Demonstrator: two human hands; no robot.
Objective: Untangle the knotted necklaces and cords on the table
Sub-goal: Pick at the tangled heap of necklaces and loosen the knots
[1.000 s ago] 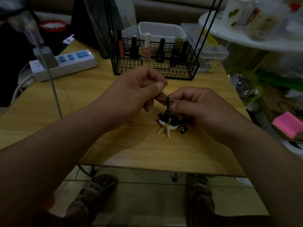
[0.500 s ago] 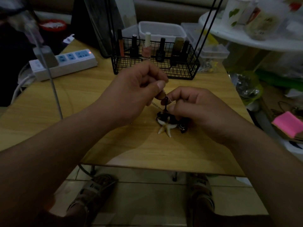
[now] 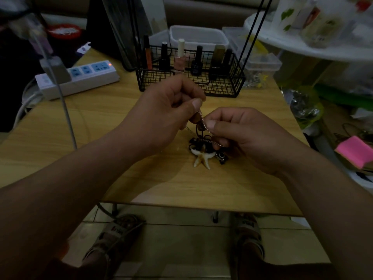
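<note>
- Silver chain point(image 3: 202, 121): pinched in my left hand point(image 3: 165, 114) above, my right hand point(image 3: 250, 136) just below.
- Black cords point(image 3: 209, 148), starfish point(image 3: 200, 159): bunched under it on the table point(image 3: 113, 122).

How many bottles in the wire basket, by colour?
Black bottles: 3
Pink bottle: 1
Orange tube: 1
Olive bottle: 1
Total in the wire basket: 6
</note>
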